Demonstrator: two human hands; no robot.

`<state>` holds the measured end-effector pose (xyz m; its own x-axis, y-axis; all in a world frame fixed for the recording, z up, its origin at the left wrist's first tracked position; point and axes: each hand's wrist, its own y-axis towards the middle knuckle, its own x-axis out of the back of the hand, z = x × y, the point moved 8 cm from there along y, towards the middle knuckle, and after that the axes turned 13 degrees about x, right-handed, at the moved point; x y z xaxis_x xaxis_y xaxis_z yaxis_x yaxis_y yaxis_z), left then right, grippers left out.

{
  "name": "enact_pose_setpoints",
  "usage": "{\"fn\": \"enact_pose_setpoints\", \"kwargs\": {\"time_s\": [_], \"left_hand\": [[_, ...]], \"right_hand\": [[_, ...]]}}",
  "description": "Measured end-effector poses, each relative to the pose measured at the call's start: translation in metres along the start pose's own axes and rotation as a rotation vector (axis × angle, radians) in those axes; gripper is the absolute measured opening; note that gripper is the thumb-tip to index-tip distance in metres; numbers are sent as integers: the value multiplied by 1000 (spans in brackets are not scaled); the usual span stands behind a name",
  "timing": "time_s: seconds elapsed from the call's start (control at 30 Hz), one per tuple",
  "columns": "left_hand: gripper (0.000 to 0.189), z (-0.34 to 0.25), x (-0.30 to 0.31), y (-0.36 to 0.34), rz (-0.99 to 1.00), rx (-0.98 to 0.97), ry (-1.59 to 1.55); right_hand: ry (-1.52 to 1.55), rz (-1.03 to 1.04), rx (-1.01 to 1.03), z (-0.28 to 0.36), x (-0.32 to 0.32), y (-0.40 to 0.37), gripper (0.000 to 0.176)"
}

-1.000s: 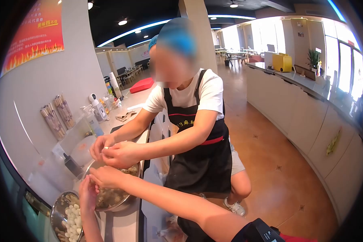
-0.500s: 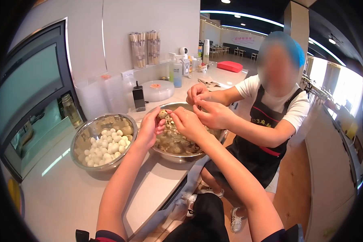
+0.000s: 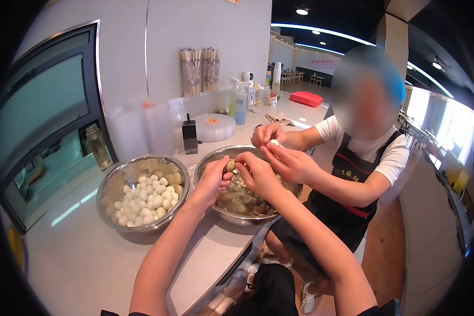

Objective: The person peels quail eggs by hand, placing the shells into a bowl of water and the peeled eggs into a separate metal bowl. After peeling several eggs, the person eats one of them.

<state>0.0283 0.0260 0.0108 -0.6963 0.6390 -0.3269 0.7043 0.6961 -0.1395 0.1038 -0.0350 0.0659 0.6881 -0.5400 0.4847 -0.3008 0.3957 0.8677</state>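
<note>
Drawn closer together, left hand (image 3: 211,179) and right hand (image 3: 255,174) pinch one egg (image 3: 230,166) (small, brown-speckled).

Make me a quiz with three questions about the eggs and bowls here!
1. Where is the bowl of peeled white eggs?
A. left of the bowl of speckled eggs and shells
B. on the floor
C. on a shelf

2. How many steel bowls stand on the counter?
A. one
B. two
C. four

3. What are the camera wearer's left hand and right hand doing?
A. lying flat
B. squeezing a bottle
C. holding one speckled egg together

Answers:
1 A: the bowls sit side by side, with the white eggs on the left.
2 B: only those two show.
3 C: the fingers of both hands pinch the egg above the bowl of speckled eggs and shells.
</note>
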Motion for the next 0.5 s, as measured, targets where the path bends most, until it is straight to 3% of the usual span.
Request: {"fn": "enact_pose_setpoints", "kwargs": {"time_s": [0.5], "left_hand": [[21,4,1,5,3,39,16]], "right_hand": [[-115,36,18,-6,-5,-2,6]]}}
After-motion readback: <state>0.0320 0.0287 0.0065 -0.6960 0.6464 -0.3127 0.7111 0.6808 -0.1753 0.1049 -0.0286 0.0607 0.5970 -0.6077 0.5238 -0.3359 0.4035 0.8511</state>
